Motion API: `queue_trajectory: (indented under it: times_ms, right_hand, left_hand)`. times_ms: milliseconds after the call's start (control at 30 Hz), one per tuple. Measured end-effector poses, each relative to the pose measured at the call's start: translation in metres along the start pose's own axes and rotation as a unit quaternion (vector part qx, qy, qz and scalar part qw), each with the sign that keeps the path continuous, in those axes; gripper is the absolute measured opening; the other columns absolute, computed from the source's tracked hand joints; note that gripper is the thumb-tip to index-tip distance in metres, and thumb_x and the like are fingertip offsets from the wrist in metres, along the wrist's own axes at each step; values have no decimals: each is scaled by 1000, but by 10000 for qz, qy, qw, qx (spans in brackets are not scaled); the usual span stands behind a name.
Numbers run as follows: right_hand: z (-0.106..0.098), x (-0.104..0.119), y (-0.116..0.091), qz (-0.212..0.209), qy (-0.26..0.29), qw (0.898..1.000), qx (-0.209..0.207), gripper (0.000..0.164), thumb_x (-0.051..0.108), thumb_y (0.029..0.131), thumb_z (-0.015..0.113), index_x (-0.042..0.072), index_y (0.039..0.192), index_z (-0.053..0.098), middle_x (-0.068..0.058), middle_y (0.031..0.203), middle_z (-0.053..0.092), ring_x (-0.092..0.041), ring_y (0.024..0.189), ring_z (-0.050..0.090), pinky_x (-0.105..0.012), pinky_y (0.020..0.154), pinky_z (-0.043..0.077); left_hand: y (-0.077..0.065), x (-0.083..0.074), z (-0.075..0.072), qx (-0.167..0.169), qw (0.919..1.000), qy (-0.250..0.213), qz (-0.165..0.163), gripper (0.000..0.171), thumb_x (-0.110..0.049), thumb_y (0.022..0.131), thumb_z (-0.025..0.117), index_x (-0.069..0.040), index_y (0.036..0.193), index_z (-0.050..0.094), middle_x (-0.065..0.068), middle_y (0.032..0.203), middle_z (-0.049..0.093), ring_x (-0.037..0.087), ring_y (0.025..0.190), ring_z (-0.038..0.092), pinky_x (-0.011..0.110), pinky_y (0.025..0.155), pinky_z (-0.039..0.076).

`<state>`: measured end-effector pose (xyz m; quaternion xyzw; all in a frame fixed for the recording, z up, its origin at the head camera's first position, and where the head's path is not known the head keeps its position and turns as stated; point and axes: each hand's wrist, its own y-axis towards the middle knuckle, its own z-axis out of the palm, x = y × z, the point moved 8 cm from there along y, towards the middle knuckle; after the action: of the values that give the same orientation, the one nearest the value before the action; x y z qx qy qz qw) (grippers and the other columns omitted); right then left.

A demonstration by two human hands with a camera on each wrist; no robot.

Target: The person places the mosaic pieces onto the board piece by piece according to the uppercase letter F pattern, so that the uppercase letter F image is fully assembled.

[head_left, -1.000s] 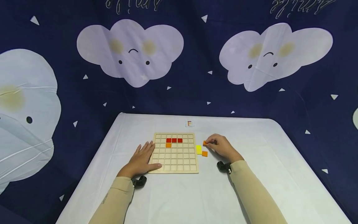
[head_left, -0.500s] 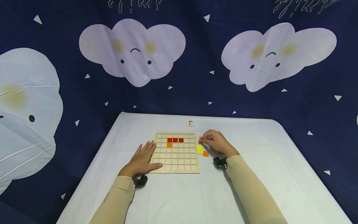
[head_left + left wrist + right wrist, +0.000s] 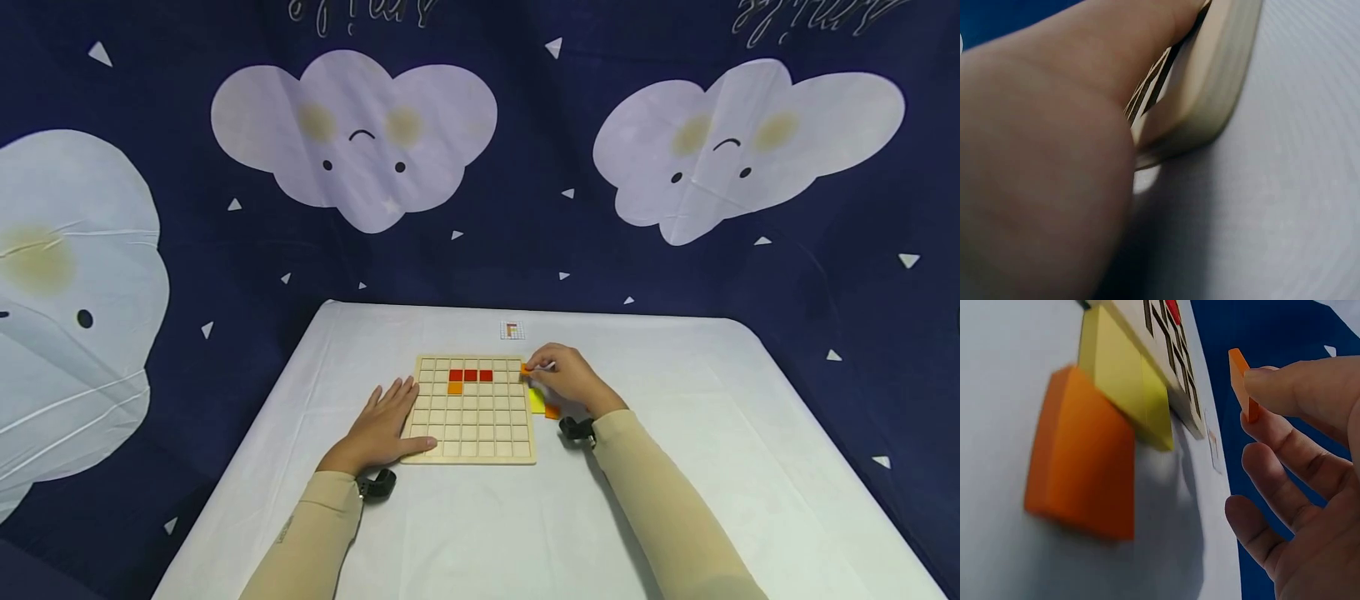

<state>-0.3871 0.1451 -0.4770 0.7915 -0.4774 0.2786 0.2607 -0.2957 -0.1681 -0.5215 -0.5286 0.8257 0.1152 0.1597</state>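
My left hand (image 3: 378, 427) lies with fingers spread along the left side of a wooden grid board (image 3: 487, 429), its thumb over the lower left squares. In the right wrist view, the thumb and index finger of my right hand (image 3: 1310, 456) pinch a thin orange square tile (image 3: 1240, 384) by its edges. The head view has that hand at the board's upper right edge. On the board, three red tiles (image 3: 470, 376) form a row, with an orange tile (image 3: 455, 388) below the leftmost. Right of the board lie yellow tiles (image 3: 1124, 369) and another orange tile (image 3: 1088, 456).
A small printed card (image 3: 512, 331) with a coloured grid pattern lies behind the board. A white cloth (image 3: 465, 533) covers the table. Behind its far edge hangs a dark blue backdrop (image 3: 540, 250) with clouds.
My right hand has carried the pinched orange tile left and slightly away from me, from beside the loose tiles to the board's right edge. My left hand stays in place.
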Motion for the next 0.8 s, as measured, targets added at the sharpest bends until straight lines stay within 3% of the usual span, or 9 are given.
queue_trajectory:
  times_ms: [433,800]
  right_hand:
    - [13,17,8,-321,-5,9995,59,9,7,98,77,11,105,82,0,113,70,-22,104,62,-38,90,57]
    - [20,28,10,-320,50,9994,145,8,11,99,77,13,105,82,3,113,69,-20,105,62,-37,90,57]
  left_hand:
    - [2,1,1,129,9999,-26,-72,117,-74,88,66,3,165,24,18,172,15,35,159,8,55,126,0]
    - [1,1,1,121,9999,-18,-80,117,-73,88,67,3,165,24,19,172,16,35,159,9,55,126,1]
